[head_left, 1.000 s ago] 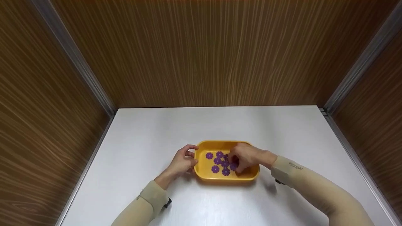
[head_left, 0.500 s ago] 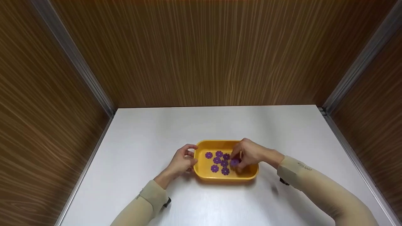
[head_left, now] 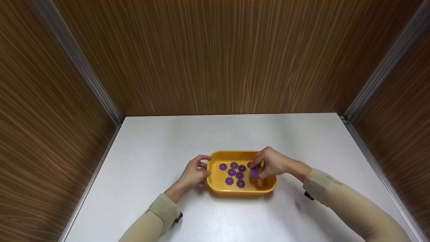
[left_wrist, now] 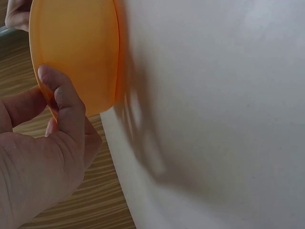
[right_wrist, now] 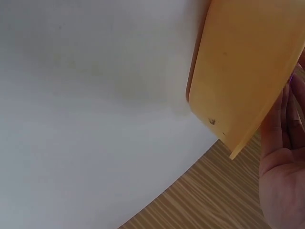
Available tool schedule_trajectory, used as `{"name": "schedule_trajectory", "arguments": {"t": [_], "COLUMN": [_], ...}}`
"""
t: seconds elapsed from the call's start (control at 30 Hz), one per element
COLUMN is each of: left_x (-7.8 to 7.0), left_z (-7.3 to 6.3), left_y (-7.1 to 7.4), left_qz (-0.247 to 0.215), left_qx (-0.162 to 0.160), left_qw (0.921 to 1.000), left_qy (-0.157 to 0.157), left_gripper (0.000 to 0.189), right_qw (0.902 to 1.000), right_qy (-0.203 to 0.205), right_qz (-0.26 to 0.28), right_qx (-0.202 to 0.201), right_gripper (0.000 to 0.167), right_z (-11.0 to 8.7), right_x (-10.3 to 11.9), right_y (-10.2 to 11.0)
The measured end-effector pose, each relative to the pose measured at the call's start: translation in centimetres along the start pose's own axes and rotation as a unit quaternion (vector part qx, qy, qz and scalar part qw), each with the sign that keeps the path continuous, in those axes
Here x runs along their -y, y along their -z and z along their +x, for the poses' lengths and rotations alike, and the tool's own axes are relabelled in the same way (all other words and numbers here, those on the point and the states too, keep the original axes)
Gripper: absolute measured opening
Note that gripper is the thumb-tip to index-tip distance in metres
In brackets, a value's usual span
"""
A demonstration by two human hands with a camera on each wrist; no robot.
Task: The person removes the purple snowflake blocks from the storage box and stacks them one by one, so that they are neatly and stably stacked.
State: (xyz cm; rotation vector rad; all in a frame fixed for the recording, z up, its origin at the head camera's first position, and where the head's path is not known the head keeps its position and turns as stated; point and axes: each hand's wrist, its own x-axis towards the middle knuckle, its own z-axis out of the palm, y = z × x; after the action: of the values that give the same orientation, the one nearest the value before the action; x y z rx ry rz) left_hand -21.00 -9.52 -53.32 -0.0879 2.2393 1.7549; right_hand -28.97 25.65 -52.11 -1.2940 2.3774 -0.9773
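A yellow rectangular tub [head_left: 215,186] sits on the white table, with several purple flower-shaped pieces [head_left: 231,172] lying on its floor. At the tub's left end, my left hand [head_left: 194,173] grips the rim; the left wrist view shows my left fingers [left_wrist: 69,102] and thumb on either side of that rim. Over the right part of the tub, my right hand [head_left: 273,163] pinches one purple flower-shaped piece [head_left: 254,172] between thumb and fingers. Another piece is partly hidden behind those fingertips. In the right wrist view the tub wall [right_wrist: 243,67] covers most of the fingers.
Around the tub spreads the white tabletop [head_left: 161,141]. A wood-grain panel [head_left: 228,57] rises along the back edge, with further panels at left and right. Metal strips run along the corners.
My right hand has lifted slightly and shifted right, bringing the pinched flower-shaped piece away from the cluster. The left hand keeps its grip on the tub's rim.
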Motion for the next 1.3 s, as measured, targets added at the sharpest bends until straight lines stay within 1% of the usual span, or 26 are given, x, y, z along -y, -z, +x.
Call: {"name": "schedule_trajectory", "arguments": {"t": [0.2,0.47,0.7,0.87,1.07,1.3], "left_x": [0.1,0.0,-0.1,-0.1,-0.1,-0.2], "left_z": [0.1,0.0,-0.1,0.0,0.0,-0.1], "left_y": [0.0,0.1,0.1,0.2,0.2,0.1], "left_qz": [-0.002,-0.012,-0.007,-0.007,-0.009,-0.01], "left_qx": [0.004,0.011,0.012,0.011,0.013,0.009], "left_qw": [1.0,0.9998,0.9999,0.9999,0.9999,0.9999], "left_qy": [0.0,-0.01,-0.006,-0.003,-0.005,0.002], "left_gripper": [0.056,0.056,0.056,0.056,0.057,0.058], "right_qw": [0.9998,0.9986,0.9966,0.9957,0.994,0.9921], "right_qy": [0.006,0.012,0.023,0.003,-0.002,-0.016], "right_qz": [0.002,-0.004,0.018,0.023,0.014,0.022], "right_qx": [-0.016,-0.051,-0.078,-0.09,-0.108,-0.123], "right_gripper": [0.036,0.032,0.032,0.03,0.026,0.026], "right_z": [-0.9,-2.3,-3.6,-4.4,-5.4,-6.5], "right_x": [0.1,-0.2,-0.9,-1.1,-1.6,-2.6], "right_y": [0.8,1.6,2.0,2.4,2.6,2.7]}}
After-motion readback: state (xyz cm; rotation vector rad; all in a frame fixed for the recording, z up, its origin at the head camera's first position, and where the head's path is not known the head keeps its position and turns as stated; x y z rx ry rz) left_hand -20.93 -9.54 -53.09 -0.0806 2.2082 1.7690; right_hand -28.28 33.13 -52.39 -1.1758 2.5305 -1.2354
